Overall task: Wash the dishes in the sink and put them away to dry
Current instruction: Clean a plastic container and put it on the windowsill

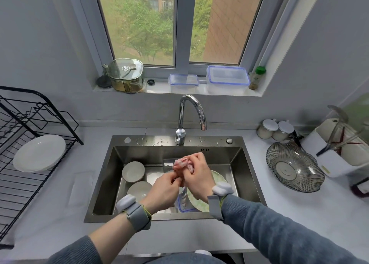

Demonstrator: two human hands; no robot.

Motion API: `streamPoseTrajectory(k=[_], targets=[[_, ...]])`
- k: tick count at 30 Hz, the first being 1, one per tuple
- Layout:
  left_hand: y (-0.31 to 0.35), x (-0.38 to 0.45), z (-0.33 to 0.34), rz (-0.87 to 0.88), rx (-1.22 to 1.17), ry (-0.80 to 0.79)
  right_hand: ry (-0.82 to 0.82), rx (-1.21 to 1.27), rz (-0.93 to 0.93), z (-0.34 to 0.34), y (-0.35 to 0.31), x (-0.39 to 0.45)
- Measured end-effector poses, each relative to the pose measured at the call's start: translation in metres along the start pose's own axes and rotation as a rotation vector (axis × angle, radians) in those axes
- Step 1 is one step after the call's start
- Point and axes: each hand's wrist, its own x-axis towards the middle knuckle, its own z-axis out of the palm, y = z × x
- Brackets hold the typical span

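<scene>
both hands [180,181] wring pink cloth [180,164]; labels unreadable.

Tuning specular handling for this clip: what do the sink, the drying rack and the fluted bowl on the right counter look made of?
Sink: brushed stainless steel by its look, grey with soft streaked reflections and water beads on the deck.
Drying rack: thin metal wire, probably with a matte black coating; no glints.
Fluted bowl: clear, glass or hard plastic, cannot tell which; the counter shows through its ribs.
</scene>
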Motion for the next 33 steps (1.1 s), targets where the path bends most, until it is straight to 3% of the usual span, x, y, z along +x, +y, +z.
streamPoseTrajectory(k=[4, 9, 21, 25, 27, 30, 33], targets=[[0.002, -0.008, 0.002, 0.081, 0.104, 0.0, 0.07, 0.022, 0.096, -0.007, 0.014, 0.008], [0.002, -0.01, 0.011, 0.014, 0.078, -0.067, 0.12, -0.058, 0.3, -0.027, 0.045, 0.023], [-0.008, 0.002, 0.014, -0.003, 0.178, -0.24, -0.12, -0.193, 0.722, -0.085, 0.113, -0.013], [-0.005, 0.01, 0.028, -0.005, 0.331, -0.292, -0.291, -0.27, 0.813, -0.097, 0.122, -0.034], [0.002, 0.018, 0.037, -0.013, 0.45, -0.36, -0.293, -0.329, 0.895, -0.102, 0.139, -0.043], [0.015, 0.023, 0.042, -0.017, 0.541, -0.421, -0.355, -0.503, 0.882, -0.11, 0.17, -0.051], [0.027, 0.033, 0.042, 0.005, 0.602, -0.377, -0.465, -0.593, 0.908, -0.124, 0.18, -0.061]])
